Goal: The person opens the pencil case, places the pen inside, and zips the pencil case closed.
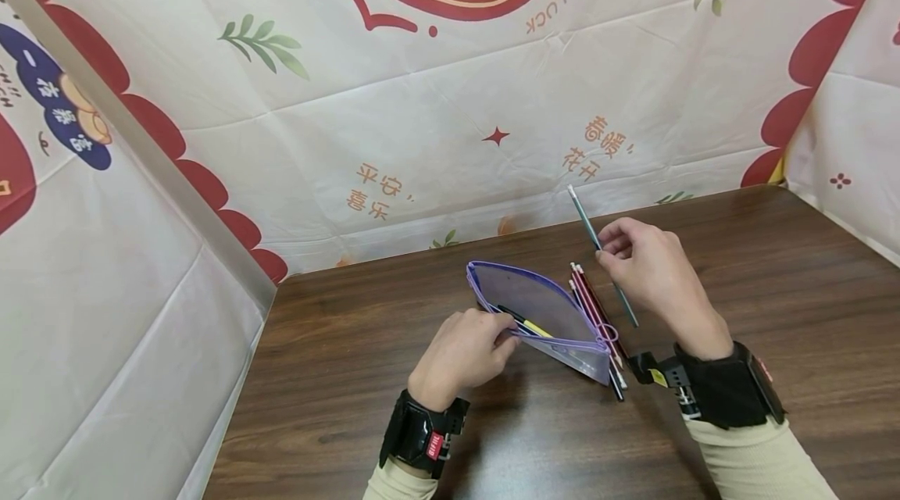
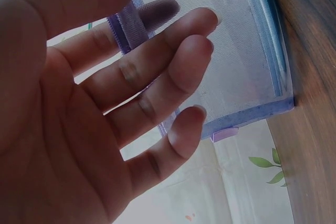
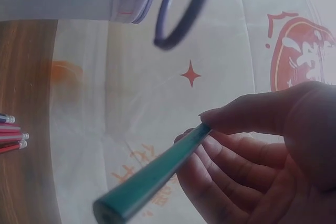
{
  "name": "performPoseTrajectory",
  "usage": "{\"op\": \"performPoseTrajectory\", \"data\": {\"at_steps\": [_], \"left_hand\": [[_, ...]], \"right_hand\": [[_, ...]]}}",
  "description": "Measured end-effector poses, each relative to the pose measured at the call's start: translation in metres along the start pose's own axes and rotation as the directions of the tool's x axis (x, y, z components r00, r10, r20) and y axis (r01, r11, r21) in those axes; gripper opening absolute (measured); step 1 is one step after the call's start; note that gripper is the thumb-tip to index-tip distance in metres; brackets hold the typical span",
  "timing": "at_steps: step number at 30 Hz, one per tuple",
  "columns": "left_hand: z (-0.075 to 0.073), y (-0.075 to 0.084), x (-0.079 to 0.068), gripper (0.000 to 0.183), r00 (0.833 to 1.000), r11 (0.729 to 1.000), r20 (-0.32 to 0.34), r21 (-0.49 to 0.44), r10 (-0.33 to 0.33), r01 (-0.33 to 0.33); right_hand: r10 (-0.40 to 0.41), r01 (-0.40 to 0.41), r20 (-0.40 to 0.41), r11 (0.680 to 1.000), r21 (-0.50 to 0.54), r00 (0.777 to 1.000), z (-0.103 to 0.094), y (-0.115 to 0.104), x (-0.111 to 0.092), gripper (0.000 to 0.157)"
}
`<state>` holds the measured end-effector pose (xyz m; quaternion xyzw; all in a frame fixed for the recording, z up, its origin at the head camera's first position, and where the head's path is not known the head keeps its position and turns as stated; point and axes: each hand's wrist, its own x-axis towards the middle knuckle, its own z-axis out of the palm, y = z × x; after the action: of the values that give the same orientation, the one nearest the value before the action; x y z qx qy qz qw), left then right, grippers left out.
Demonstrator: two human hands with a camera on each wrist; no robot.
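A purple mesh pencil case (image 1: 548,301) stands with its zippered mouth open on the table. My left hand (image 1: 460,351) pinches the near edge of that mouth between thumb and index finger; in the left wrist view the other fingers lie spread along the mesh side (image 2: 236,51). Inside the case shows a black-and-yellow pen (image 1: 537,328). Right of the case, my right hand (image 1: 654,269) holds a green pencil (image 3: 152,179) by its middle, pinched between thumb and fingertips, tilted above the table. Several red and dark pencils (image 1: 598,312) lie bunched against the case's right end.
The brown wooden table (image 1: 337,391) runs back to a printed white cloth (image 1: 436,109). Another cloth panel (image 1: 112,328) closes off the left side. A purple loop (image 3: 181,14) hangs from the end of the case in the right wrist view.
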<state>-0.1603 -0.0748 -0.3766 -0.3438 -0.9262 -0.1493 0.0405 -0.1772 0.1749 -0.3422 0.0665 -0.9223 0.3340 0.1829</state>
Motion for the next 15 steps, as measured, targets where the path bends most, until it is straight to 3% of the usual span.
{"op": "performPoseTrajectory", "data": {"at_steps": [15], "left_hand": [[0.0008,0.0000,-0.0002,0.013,1.000,1.000,-0.003,-0.005,-0.002,0.002]], "right_hand": [[-0.003,0.003,-0.020,1.000,0.014,1.000,-0.0036,-0.0081,-0.0025,0.017]]}}
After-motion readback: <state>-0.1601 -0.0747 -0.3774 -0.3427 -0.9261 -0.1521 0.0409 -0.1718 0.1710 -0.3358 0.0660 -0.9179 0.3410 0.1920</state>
